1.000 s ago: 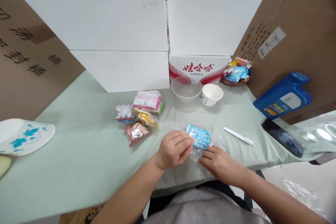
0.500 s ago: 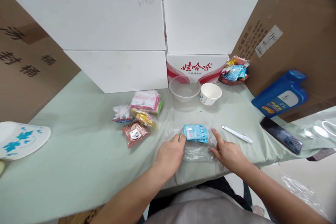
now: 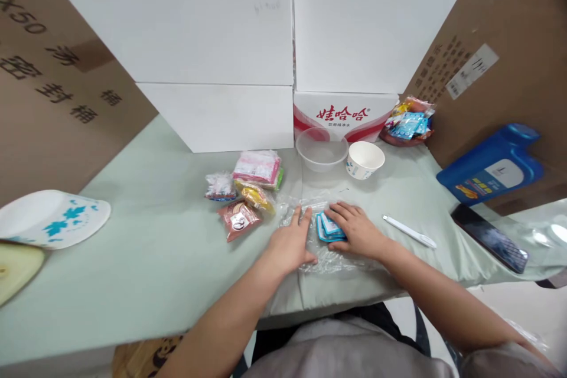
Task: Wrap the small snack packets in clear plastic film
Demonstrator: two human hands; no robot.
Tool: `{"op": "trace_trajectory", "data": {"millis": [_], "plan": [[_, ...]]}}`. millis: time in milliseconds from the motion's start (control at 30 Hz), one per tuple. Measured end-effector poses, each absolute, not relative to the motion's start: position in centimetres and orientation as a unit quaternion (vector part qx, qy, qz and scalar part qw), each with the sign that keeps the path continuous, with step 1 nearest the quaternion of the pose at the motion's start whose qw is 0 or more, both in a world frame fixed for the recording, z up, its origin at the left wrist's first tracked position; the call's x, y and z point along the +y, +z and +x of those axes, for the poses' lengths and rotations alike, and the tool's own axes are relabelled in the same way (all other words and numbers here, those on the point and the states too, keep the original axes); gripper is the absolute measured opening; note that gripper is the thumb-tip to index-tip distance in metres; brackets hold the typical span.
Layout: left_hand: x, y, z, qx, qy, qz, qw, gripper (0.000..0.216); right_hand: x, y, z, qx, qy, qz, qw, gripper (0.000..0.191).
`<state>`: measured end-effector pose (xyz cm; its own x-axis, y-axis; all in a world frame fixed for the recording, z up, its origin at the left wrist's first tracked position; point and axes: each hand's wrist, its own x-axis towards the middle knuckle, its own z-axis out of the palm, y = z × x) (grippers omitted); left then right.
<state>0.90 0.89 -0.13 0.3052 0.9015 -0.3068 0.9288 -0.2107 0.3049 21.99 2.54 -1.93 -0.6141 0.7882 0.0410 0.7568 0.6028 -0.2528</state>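
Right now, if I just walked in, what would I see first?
Probably the big blue bottle before the brown cardboard, at right, and the red writing on the white box at the back. At the front, the right hand partly covers blue packets amid clear plastic; the left hand lies beside them.

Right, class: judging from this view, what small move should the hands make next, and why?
Probably smooth the clear plastic outward with the left hand, while the right hand steadies the blue packets. The plastic looks wrinkled, the left hand lies spread at its left side, and the right hand partly covers the packets.
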Motion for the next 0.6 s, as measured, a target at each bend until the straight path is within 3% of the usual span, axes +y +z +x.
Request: {"op": "trace_trajectory", "data": {"millis": [67, 233, 367, 500, 600], "plan": [[0.9, -0.2, 0.7, 0.584, -0.032, 0.779, 0.224, 0.117, 3.3, -2.2, 22.6, -0.884, 0.115, -0.442, 0.095, 0.06], [0.9, -0.5, 0.7, 0.577, -0.012, 0.785, 0.224, 0.111, 5.0, -1.7, 25.5, -0.778, 0.181, -0.547, 0.252, 0.037], [0.9, -0.1, 0.8, 0.574, -0.044, 0.786, 0.227, 0.106, 7.2, 0.8, 26.0, -0.658, 0.252, -0.614, 0.354, 0.042], [0.9, -0.1, 0.7, 0.568, -0.037, 0.79, 0.228, 0.106, 11.8, 3.9, 23.3, -0.64, 0.167, -0.574, 0.483, 0.044], [0.9, -0.4, 0.6, 0.574, -0.025, 0.786, 0.229, 0.108, 16.5, 5.2, 20.9, -0.651, 0.145, -0.56, 0.492, 0.043]]}}
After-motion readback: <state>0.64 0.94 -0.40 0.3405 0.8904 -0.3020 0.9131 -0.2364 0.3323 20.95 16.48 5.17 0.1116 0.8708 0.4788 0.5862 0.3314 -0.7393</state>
